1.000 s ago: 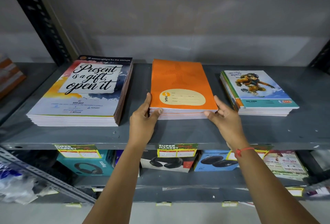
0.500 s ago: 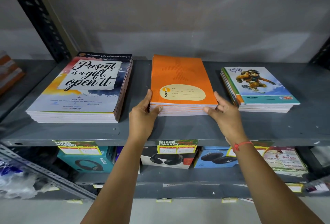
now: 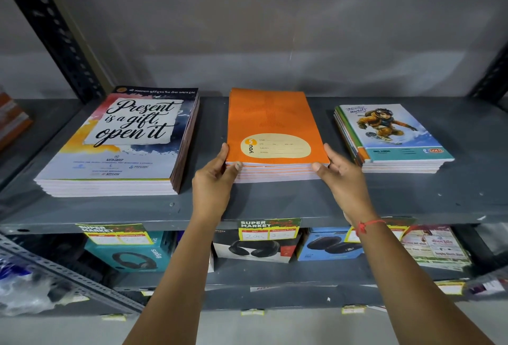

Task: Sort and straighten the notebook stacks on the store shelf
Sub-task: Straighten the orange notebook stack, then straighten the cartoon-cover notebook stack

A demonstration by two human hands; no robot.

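Observation:
Three notebook stacks lie on the grey metal shelf (image 3: 275, 204). In the middle is the orange stack (image 3: 272, 124), its edges fairly even. My left hand (image 3: 214, 182) grips its near left corner, thumb against the front edge. My right hand (image 3: 341, 177) holds its near right corner, fingers along the side. To the left lies a large stack topped by a "Present is a gift, open it" cover (image 3: 123, 138). On the right sits a smaller stack with a cartoon snowboarder cover (image 3: 393, 132), its lower books fanned out to the left.
A perforated black upright (image 3: 52, 28) stands at the back left, another at the far right (image 3: 492, 80). Price tags (image 3: 269, 230) hang on the shelf's front lip. Boxed headphones (image 3: 253, 248) fill the shelf below. A grey wall closes the back.
The orange stack has been pushed a little further back on the shelf, both hands staying on its near corners. The other two stacks have not moved.

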